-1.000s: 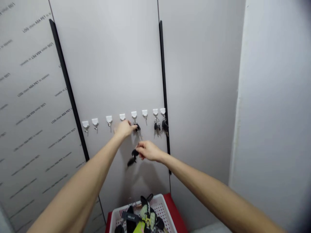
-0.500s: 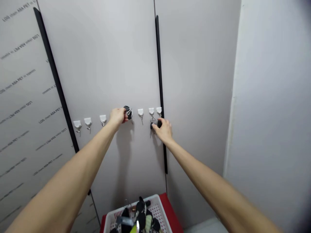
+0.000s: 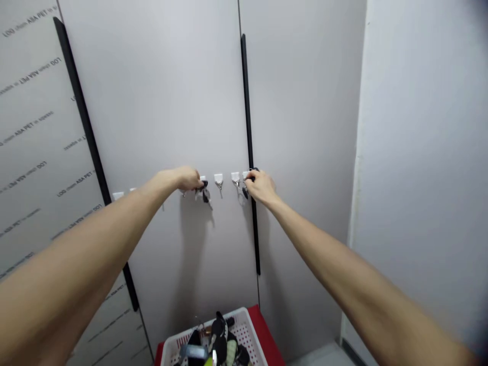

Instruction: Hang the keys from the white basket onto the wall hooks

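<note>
At the hooks (image 3: 218, 179), left hand (image 3: 187, 179) and right hand (image 3: 260, 186) grasping keys (image 3: 205, 192) (right, a ring (image 3: 241, 185))

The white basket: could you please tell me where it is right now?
In the head view, the white basket sits at the bottom centre on a red surface, below the wall hooks.

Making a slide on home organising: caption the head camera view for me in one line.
Left hand and right hand at keys on white wall hooks above a white plastic basket.

Right hand (image 3: 261, 187) now level with the wall hooks (image 3: 218, 178), earlier below
</note>
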The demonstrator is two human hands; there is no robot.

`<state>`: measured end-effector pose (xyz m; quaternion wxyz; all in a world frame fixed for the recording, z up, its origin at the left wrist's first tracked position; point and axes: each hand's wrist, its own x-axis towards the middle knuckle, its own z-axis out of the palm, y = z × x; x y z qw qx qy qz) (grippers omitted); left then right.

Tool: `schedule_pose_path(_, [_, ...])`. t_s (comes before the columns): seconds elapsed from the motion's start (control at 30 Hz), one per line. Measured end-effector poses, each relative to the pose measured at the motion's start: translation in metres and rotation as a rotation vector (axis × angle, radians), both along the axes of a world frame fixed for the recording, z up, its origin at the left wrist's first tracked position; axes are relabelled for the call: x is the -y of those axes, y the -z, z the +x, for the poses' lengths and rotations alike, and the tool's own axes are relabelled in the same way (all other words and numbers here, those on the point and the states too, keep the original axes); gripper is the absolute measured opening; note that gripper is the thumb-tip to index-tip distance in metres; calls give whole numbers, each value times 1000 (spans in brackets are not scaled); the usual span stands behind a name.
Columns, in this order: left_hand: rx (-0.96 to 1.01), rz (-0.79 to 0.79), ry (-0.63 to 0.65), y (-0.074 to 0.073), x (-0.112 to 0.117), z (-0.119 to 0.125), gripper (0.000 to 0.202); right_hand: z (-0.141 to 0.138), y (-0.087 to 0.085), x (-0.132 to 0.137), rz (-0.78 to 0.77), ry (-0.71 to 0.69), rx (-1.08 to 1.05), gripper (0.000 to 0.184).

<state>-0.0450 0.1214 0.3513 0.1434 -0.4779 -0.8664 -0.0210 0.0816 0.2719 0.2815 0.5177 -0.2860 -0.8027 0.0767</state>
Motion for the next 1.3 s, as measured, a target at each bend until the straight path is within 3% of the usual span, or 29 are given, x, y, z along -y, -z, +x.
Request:
schedule_pose_path(0.07, [75, -90, 23, 6, -6, -5, 23, -6, -18, 5, 99, -138, 133, 12])
schedule_pose_path(0.1, [95, -43, 28, 9, -7, -8, 24, -11, -24, 8, 130, -225, 193, 11])
schedule_pose_path(0.23, [109, 501, 19, 16, -8, -19, 29, -28, -28, 25, 36, -452, 174, 12])
schedule_pose_path(0.33, [244, 774, 66, 27, -4, -21, 34, -26, -5, 41, -130, -622, 152, 13])
schedule_pose_path(0.47, [389, 882, 246, 61, 16, -13, 38, -11, 64, 62, -325, -850, 368, 11])
schedule_pose_path(0.57, [437, 719, 318, 110, 42, 3, 34, 0, 128, 75, -383, -907, 508, 10])
schedule_pose_path(0.7, [517, 336, 302, 207, 74, 30, 31, 11, 197, 87, -404, -880, 646, 13])
schedule_pose_path(0.8, [588, 111, 222, 277, 94, 46, 30, 20, 223, 89, -409, -802, 801, 18])
schedule_pose_path(0.9, [624, -55, 204, 318, 109, 48, 21, 25, 230, 87, -453, -693, 816, 19])
schedule_pose_path(0.97, [632, -46, 151, 324, 116, 44, 18, 24, 228, 88, -508, -658, 720, 17])
schedule_pose_path(1.07, [671, 134, 127, 311, 118, 37, 19, 15, 224, 98, -657, -678, 560, 15])
schedule_pose_path(1.17, [890, 386, 141, 286, 113, 35, 31, 0, 213, 115, -947, -762, 367, 32])
schedule_pose_path(1.3, [1313, 653, 100, 243, 98, 39, 51, -18, 178, 135, -1227, -974, 115, 48])
